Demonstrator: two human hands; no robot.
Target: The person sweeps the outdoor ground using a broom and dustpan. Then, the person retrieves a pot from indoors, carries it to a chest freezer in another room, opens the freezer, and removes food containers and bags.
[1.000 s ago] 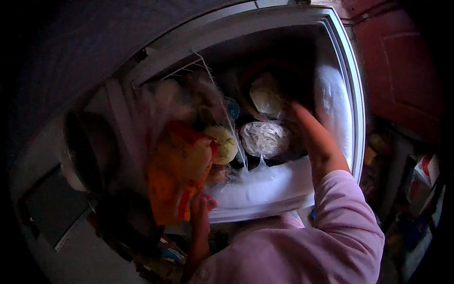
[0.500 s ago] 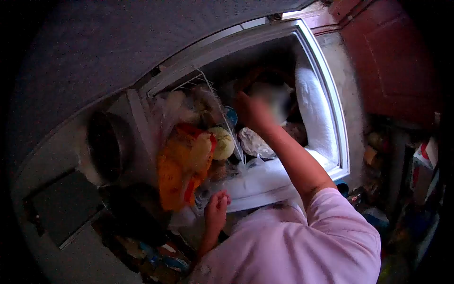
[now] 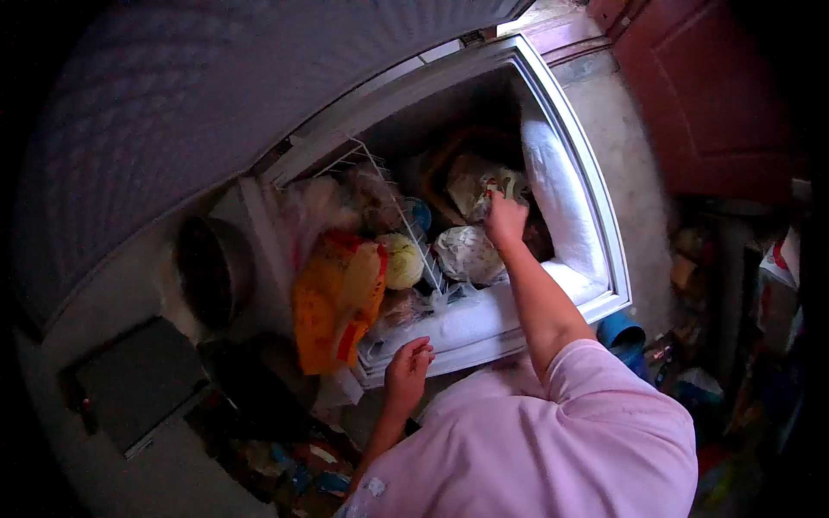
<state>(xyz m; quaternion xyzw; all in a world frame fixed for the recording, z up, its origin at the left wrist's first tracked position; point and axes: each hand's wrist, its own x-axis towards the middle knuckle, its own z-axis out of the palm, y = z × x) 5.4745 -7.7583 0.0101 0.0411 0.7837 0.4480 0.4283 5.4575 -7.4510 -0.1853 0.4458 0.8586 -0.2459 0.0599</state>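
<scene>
My right hand (image 3: 506, 219) reaches deep into an open chest freezer (image 3: 617, 259). Its fingers are curled at the edge of a pale plastic bag (image 3: 469, 183) and seem to pinch it; what is inside the bag cannot be made out. Just below that hand lies a whitish wrapped bundle (image 3: 466, 253). My left hand (image 3: 409, 369) hovers by the freezer's front rim, fingers loosely curled together with nothing seen in them. Closest to it is an orange-yellow bag (image 3: 332, 302), beside a pale green cabbage-like round (image 3: 401, 261).
A white wire basket (image 3: 404, 211) divides the freezer, with clear-bagged food on its left. The raised lid (image 3: 173, 129) looms above. On the left are a round metal pot (image 3: 207, 272) and a dark flat box (image 3: 134, 384). A blue container (image 3: 620, 332) stands by the right corner.
My right hand has come down and right, and the pale bag now shows sharply beneath it. My left hand has shifted slightly right. The whole view has tilted a little.
</scene>
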